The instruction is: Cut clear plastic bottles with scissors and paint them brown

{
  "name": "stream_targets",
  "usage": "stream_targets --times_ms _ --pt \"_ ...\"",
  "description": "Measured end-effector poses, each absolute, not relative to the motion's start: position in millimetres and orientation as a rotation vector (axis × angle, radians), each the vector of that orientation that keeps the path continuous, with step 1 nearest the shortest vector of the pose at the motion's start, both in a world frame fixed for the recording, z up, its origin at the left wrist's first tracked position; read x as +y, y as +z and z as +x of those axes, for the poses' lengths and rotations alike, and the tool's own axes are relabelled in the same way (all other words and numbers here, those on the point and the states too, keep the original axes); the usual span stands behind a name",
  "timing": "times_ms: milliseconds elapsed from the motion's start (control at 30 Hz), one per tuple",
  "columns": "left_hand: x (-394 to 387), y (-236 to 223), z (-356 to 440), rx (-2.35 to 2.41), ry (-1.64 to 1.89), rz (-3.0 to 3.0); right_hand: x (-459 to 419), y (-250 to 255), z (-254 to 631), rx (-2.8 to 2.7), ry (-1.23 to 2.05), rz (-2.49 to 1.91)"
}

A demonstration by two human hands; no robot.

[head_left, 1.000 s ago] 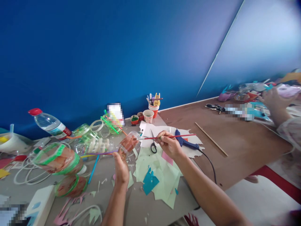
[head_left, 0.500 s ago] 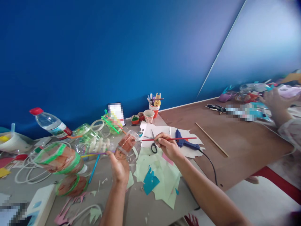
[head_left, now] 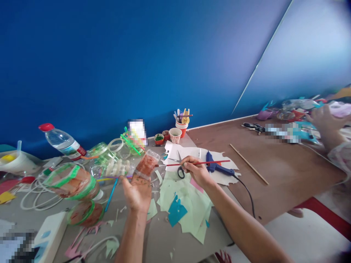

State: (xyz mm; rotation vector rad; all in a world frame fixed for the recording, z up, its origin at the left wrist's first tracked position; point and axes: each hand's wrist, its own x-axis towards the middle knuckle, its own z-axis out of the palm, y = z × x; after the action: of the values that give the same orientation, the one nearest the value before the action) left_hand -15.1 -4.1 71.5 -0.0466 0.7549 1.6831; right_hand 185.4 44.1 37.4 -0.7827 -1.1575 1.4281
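Observation:
My left hand [head_left: 139, 191] is turned palm up around the lower end of a clear plastic cup [head_left: 148, 165] coated in reddish-brown paint; most of its fingers are hidden behind it. Paint smudges mark the palm. Between the fingertips of my right hand [head_left: 193, 170] is a thin red paintbrush [head_left: 214, 162], its bristles at the cup's right side; I cannot tell whether they touch. Under the right hand lie scissors [head_left: 180, 172] with black handles. A blue glue gun [head_left: 219, 167] rests on white paper just to the right.
Small paint cups [head_left: 159, 138] stand by the wall. Left are a water bottle [head_left: 64, 142], a brown-painted bottle with green bands [head_left: 72, 180] and a white cable [head_left: 30, 204]. Pale green paper [head_left: 189, 208] lies in front, a wooden stick [head_left: 248, 163] at right. Another person's hand [head_left: 326, 124] is far right.
My left hand has turned the cup slightly, so more of the palm shows. The brush bristles sit nearer the cup's right edge than before. The whole view has shifted a little.

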Motion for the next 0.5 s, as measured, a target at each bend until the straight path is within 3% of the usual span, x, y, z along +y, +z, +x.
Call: stream_targets --times_ms 500 --pt "-5 53 -25 0.617 1.584 -0.065 39 28 179 -1.229 1.445 -0.683"
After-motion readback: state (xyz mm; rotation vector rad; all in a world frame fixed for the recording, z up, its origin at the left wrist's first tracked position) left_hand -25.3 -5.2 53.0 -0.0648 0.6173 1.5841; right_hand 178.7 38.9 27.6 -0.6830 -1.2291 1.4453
